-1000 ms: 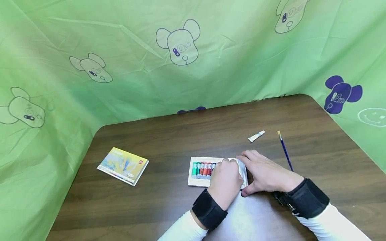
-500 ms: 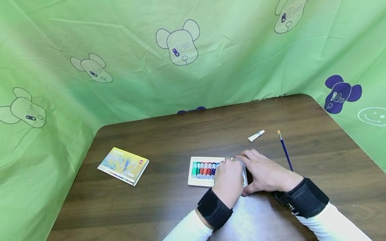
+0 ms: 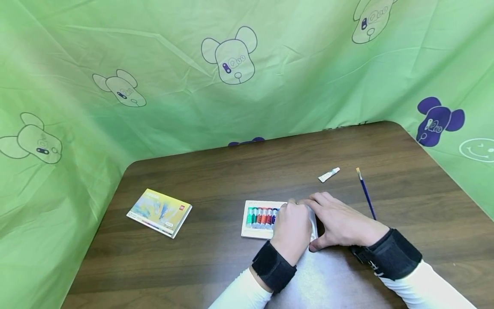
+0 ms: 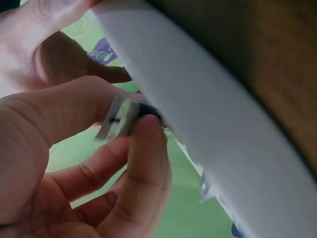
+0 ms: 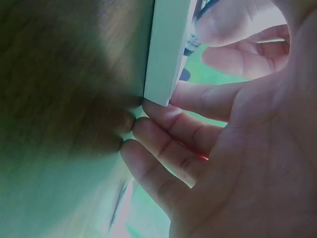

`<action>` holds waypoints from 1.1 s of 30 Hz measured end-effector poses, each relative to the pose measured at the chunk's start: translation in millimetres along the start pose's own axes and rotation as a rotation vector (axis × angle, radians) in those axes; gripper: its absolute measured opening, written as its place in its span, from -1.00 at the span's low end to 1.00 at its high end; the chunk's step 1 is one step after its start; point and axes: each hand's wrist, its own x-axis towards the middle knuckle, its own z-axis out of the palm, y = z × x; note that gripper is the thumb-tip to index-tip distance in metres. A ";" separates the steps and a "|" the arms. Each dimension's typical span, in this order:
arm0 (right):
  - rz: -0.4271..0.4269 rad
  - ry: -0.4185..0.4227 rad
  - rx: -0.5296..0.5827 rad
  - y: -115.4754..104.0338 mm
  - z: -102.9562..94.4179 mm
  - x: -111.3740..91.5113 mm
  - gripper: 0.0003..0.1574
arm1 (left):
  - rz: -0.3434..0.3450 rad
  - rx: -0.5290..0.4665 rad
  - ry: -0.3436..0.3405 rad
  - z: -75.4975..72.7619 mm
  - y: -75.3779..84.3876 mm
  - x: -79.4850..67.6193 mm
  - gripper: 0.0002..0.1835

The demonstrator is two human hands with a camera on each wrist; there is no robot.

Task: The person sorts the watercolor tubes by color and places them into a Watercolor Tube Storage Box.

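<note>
A white paint tray [image 3: 254, 234] lies near the table's front, with a row of green, red and blue tubes [image 3: 261, 216] showing at its left end. My left hand [image 3: 290, 214] covers the tray's right half. In the left wrist view its thumb and forefinger pinch the crimped metal end of a paint tube [image 4: 116, 119] beside the tray's white wall [image 4: 198, 124]. My right hand [image 3: 335, 221] lies at the tray's right end, fingers along the far corner and thumb at the near corner. In the right wrist view its straight fingers [image 5: 183, 129] touch the tray's corner [image 5: 166, 59].
A loose white tube [image 3: 329, 174] and a blue-handled brush [image 3: 365, 194] lie on the brown table [image 3: 231, 171] behind my right hand. A yellow printed box [image 3: 159, 212] sits at the left. Green cloth with bear prints walls in the table's back and sides.
My left hand has slid a little to the right along the tray, uncovering one more tube. The right hand and tray have stayed put.
</note>
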 end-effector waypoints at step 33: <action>0.004 -0.029 -0.023 0.5 -1.0 -0.4 0.30 | 0.344 0.094 -0.132 -4.9 -32.3 -5.5 -0.74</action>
